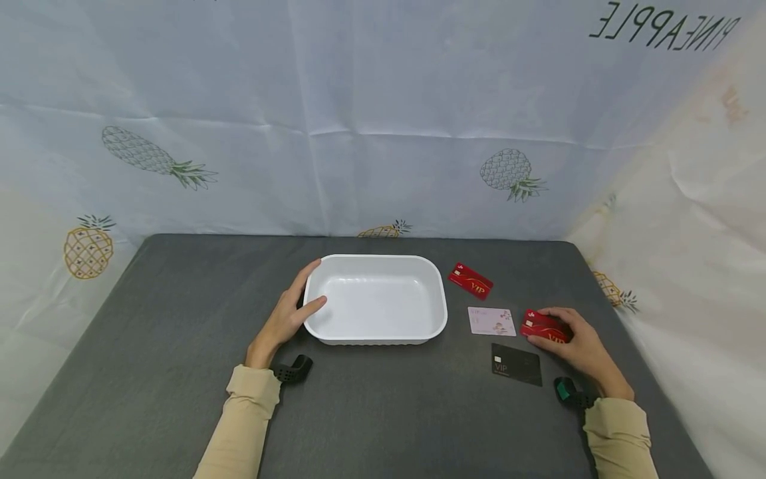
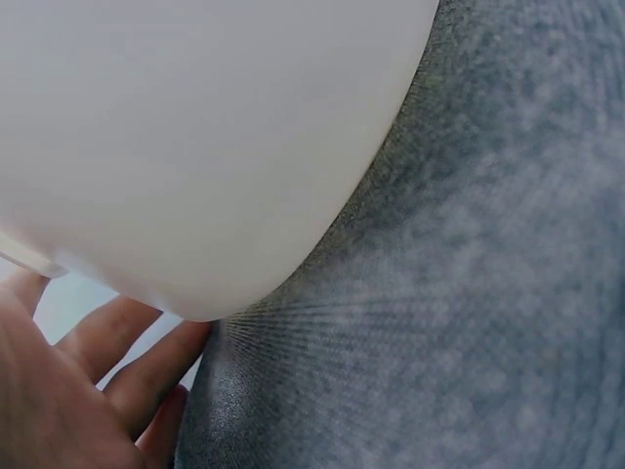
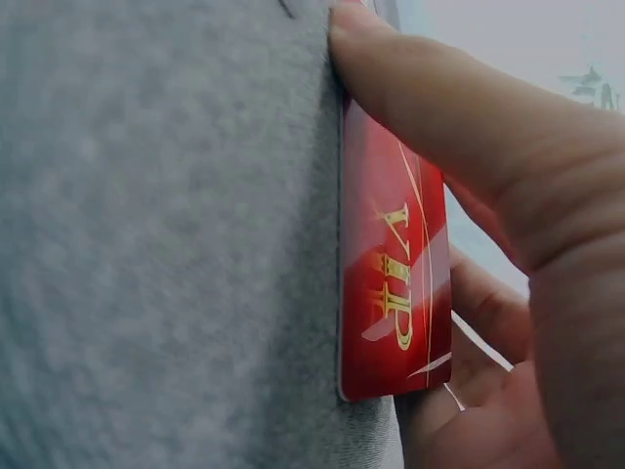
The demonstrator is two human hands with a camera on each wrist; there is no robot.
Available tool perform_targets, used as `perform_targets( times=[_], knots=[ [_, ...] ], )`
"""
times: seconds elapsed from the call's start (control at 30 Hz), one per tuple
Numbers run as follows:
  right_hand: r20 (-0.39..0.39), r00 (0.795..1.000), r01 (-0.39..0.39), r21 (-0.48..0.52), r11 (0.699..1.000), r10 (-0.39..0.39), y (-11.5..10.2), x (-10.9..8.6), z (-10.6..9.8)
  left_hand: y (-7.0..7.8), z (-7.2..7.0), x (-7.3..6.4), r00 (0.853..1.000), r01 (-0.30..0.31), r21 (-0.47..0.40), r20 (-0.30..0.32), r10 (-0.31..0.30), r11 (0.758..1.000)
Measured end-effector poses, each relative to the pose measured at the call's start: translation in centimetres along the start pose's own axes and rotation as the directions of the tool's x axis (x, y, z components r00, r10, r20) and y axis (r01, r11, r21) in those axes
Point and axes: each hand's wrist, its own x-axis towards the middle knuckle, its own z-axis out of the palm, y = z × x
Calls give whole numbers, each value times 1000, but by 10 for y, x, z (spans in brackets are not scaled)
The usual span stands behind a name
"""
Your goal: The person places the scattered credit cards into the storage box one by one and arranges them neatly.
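Note:
A white plastic tray (image 1: 376,332) sits on the grey table. My left hand (image 1: 288,316) holds its left end, thumb over the rim and fingers along the outer wall; in the left wrist view, the fingers (image 2: 156,376) pass partly behind the tray wall (image 2: 195,147). On the right, my right hand (image 1: 577,342) pinches a red VIP card (image 1: 538,326) between thumb and fingers at its long edges. Up close, the gold VIP lettering shows on the card (image 3: 395,283), near the cloth; whether it touches cannot be told. The thumb (image 3: 439,98) covers one end.
Between the tray and my right hand lie another red VIP card (image 1: 471,281), a pink VIP card (image 1: 492,321) and a black VIP card (image 1: 516,364). A pineapple-print curtain (image 1: 383,133) hangs behind the table (image 1: 383,412) and at its sides.

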Motion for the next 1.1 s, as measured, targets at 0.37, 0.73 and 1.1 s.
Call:
perform_targets(
  times=[0.37, 0.73, 1.1],
  knots=[
    [-16, 1000, 1, -58, 998, -2, -7, 0, 0, -1, 0, 0, 1000, -5, 1, 0, 5, 1000],
    [83, 995, -44, -71, 997, 50, -11, -3, -5, 0, -1, 0, 1000, 0, -4, 1, 0, 1000],
    [32, 997, -74, -78, 994, 76, -15, -4, -11, 0, -1, 0, 1000, 1, 9, -3, -1, 1000]
  ],
)
